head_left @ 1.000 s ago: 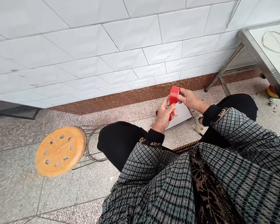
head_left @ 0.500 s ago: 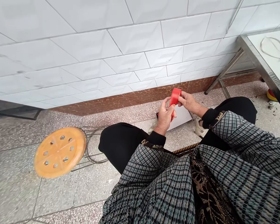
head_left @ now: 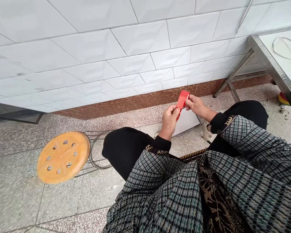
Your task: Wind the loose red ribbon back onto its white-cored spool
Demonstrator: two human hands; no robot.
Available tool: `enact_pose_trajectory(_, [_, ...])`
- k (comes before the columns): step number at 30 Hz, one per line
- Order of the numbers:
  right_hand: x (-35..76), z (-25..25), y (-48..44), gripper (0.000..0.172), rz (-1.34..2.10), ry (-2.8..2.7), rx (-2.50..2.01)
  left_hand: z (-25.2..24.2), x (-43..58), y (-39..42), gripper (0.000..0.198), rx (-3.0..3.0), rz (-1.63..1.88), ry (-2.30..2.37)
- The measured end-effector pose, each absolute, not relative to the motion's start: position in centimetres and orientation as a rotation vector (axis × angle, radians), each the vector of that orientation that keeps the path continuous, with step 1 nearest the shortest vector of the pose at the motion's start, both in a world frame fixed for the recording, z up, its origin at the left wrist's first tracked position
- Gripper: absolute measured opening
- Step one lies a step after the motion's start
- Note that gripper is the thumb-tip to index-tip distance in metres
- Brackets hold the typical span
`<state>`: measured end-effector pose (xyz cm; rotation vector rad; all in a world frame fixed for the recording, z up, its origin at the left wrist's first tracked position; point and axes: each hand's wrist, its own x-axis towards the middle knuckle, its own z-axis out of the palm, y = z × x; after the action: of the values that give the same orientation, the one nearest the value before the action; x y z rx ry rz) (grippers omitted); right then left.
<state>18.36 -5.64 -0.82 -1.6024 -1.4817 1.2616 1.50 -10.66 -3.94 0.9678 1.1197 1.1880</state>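
Note:
Both hands hold a roll of red tape (head_left: 183, 98) above the floor, between my knees. My right hand (head_left: 195, 106) grips the roll at its right side, fingers at its core. At the lower left of the roll, my left hand (head_left: 170, 120) is closed, thumb and fingers pinching the red tape; a strip of red shows under the thumb. Under the hands lies a flat white board (head_left: 187, 122), partly covered by them.
An orange round stool (head_left: 62, 157) with holes in its seat and wire legs stands at left. A metal-framed table (head_left: 271, 60) with a loop of cable (head_left: 285, 48) is at right. A white tiled wall (head_left: 145, 38) rises ahead. Near the right edge a red and yellow object (head_left: 283, 98) sits on the floor.
My left hand has shifted slightly left and down from the roll, and a little more red tape shows between the hands. The right hand has hardly moved.

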Motion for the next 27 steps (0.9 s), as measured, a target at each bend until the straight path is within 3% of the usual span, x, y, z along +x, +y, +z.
enact_pose_trajectory(14, [17.5, -0.9, -6.6, 0.016, 1.803, -0.933, -1.252, -4.6, 2.2, -10.7, 0.040, 1.121, 1.204, 1.114])
enact_pose_trajectory(22, [17.5, -1.0, -6.4, 0.023, 1.892, -0.731, -1.285, -4.6, 2.3, -11.0, 0.058, 1.059, 1.260, 1.063])
enact_pose_trajectory(27, [17.6, -0.8, -6.5, 0.020, 1.948, -0.707, -1.267, -5.3, 2.2, -10.8, 0.054, 1.069, 1.232, 1.090])
